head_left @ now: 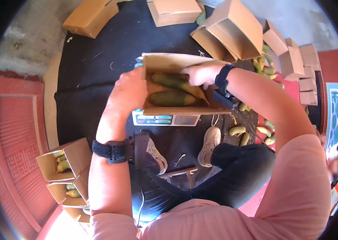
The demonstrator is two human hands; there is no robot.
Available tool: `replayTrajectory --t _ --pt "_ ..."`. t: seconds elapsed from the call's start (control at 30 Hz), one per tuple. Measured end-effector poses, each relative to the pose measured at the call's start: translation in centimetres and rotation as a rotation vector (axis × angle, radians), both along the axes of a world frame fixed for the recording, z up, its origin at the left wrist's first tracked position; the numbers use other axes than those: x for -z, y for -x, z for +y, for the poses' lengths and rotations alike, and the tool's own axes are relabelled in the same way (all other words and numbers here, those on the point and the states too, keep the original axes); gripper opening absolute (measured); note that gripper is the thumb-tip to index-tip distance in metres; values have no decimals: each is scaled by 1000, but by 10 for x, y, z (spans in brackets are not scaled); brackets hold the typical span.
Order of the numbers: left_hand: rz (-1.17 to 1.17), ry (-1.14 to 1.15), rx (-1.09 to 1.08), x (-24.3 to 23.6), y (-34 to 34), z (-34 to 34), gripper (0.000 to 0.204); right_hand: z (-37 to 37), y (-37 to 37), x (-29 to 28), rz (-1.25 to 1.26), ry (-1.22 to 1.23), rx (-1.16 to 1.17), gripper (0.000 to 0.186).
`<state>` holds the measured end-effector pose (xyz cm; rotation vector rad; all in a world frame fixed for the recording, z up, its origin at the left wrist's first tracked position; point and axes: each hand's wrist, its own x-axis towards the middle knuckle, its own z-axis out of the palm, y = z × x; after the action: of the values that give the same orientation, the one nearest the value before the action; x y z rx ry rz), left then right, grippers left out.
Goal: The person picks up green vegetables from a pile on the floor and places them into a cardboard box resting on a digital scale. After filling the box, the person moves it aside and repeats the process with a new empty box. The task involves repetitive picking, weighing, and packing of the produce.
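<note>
Two smooth, tapered green radishes [171,98] lie in a cardboard carton [169,61], right of the left hand [128,91] clasping its edge; the right hand [204,75] is at the upper radish, grasp unclear

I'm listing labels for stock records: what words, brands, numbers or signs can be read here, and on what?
None can be read with certainty.
Scale: the markings on its display and keypad are too small and blurred.
Open carton at centre: no lettering visible on the sides shown.
</note>
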<state>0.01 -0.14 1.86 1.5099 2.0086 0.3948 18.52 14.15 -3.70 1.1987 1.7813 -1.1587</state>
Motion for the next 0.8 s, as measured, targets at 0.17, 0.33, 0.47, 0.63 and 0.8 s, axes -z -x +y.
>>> replayTrajectory --t 0.17,0.33,0.47,0.63,0.8 --pt "20 -111 67 10 1 3 36 5 -61 -94 819 239 239 44" --pt "-211 4 -122 11 4 -7 39 -12 -248 -133 1114 -227 719 43" --pt "-67 -36 5 38 24 -1 39 -106 -456 -71 608 -594 1220 38" --pt "21 46 40 43 50 5 38 -273 -593 59 309 -483 1823 32" --pt "265 -44 32 70 84 20 37 -400 -610 174 152 -299 2355 19"
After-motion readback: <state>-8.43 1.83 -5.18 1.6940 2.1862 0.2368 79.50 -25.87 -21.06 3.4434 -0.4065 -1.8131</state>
